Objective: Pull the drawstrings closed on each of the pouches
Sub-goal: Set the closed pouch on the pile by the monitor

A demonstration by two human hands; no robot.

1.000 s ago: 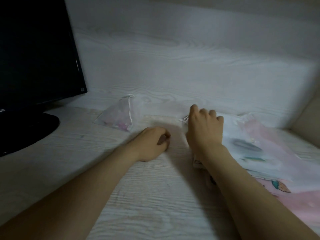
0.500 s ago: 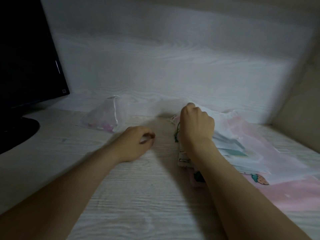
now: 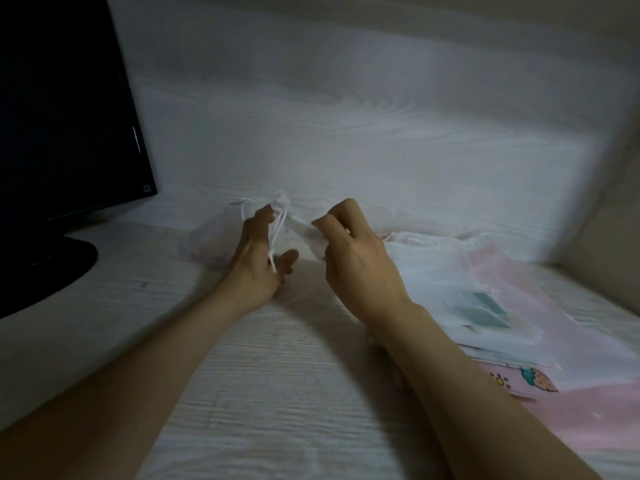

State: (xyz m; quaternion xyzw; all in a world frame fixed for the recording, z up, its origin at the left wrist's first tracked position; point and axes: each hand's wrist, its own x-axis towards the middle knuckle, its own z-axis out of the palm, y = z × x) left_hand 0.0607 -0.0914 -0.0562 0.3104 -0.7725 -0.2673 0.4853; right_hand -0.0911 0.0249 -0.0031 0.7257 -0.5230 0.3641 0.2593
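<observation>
Right hand [image 3: 353, 258]: fingers curled, pinching the sheer fabric of the held pouch [image 3: 303, 230] at its right edge. Clamped on it.
Left hand [image 3: 256, 261]: fingers straight and pointing to 12 o'clock, thumb splayed toward 3. Fingertips [image 3: 265, 214] rest against the pouch's gathered top.
Drawstring [image 3: 277, 237]: white, hangs from the pouch top toward 6 o'clock across the left hand, ending between thumb and fingers.
Held pouch is off the table [image 3: 277, 393], spanning the gap between the hands, near frame centre.
Second pouch [image 3: 204, 244]: at 9 o'clock of the left hand, lying on the table, partly behind that hand. Can't tell if its mouth is drawn.
Pouch pile [image 3: 450, 282]: at 3–4 o'clock of the right hand, sheer white and pink layers, teal cards showing through.
Strawberry-print sheet [image 3: 533, 382] lies under the pile at 5 o'clock.
Monitor [image 3: 69, 116]: dark, at 10 o'clock of the frame.
</observation>
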